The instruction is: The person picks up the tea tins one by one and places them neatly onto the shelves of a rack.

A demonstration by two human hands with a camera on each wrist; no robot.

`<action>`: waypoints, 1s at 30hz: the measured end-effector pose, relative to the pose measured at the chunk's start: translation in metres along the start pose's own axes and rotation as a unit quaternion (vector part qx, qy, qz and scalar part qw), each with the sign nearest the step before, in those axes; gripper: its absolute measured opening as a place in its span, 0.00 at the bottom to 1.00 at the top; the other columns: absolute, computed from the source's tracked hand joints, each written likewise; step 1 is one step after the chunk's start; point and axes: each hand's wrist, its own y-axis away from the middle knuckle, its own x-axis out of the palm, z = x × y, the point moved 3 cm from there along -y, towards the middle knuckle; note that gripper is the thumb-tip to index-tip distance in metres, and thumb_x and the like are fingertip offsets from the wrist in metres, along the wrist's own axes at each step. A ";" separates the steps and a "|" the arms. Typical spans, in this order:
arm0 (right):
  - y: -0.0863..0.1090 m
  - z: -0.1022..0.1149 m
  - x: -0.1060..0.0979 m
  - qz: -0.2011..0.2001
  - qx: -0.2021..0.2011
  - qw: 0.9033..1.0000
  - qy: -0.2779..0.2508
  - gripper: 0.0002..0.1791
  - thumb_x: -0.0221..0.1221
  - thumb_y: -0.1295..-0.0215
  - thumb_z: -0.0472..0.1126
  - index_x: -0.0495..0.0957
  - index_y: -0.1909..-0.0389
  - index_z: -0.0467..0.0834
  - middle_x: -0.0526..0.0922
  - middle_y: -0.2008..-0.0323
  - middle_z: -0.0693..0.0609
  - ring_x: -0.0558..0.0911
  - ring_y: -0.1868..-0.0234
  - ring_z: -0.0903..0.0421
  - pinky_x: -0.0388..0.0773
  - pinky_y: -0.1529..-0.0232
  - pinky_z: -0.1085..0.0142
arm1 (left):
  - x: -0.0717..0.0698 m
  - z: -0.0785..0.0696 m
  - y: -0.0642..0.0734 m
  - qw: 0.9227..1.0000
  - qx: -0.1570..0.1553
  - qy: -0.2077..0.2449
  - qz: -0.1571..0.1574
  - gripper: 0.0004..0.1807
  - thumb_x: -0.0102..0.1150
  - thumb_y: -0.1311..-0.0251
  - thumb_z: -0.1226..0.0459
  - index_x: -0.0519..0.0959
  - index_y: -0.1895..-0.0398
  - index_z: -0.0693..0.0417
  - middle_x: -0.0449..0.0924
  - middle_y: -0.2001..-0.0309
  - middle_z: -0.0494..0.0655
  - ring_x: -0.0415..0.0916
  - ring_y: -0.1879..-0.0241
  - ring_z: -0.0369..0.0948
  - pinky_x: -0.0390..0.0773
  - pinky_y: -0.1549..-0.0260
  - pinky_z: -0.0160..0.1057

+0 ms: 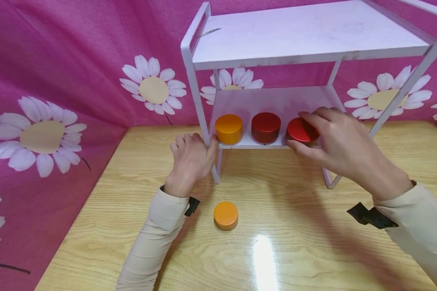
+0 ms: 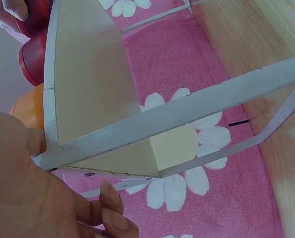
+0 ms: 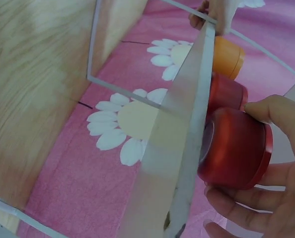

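On the lower shelf of a white two-tier rack (image 1: 309, 38), an orange round tin (image 1: 228, 129), a red round tin (image 1: 265, 128) and a second red tin (image 1: 299, 128) stand in a row. My right hand (image 1: 346, 147) grips that second red tin (image 3: 234, 148) at the shelf's right end, thumb on one side and fingers on the other. At the left front post my left hand (image 1: 193, 157) holds the rack, its thumb near the orange tin. The left wrist view shows this hand's palm (image 2: 18, 178) against the frame, fingers curled round the corner.
Another orange tin (image 1: 225, 216) sits on the wooden table (image 1: 276, 258) in front of the rack. A pink cloth (image 1: 94, 60) with white daisies hangs behind and at the left. The rack's legs (image 1: 331, 180) rest on the tabletop.
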 end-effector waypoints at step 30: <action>-0.012 -0.013 0.010 0.004 0.012 1.000 0.011 0.19 0.67 0.46 0.49 0.78 0.63 0.37 0.77 0.70 0.45 0.74 0.71 0.50 0.70 0.74 0.55 | -0.001 -0.001 -0.002 1.000 -0.001 -0.003 0.006 0.31 0.29 0.30 0.46 0.68 0.71 0.64 0.66 0.68 0.58 0.60 0.62 0.55 0.57 0.58 0.52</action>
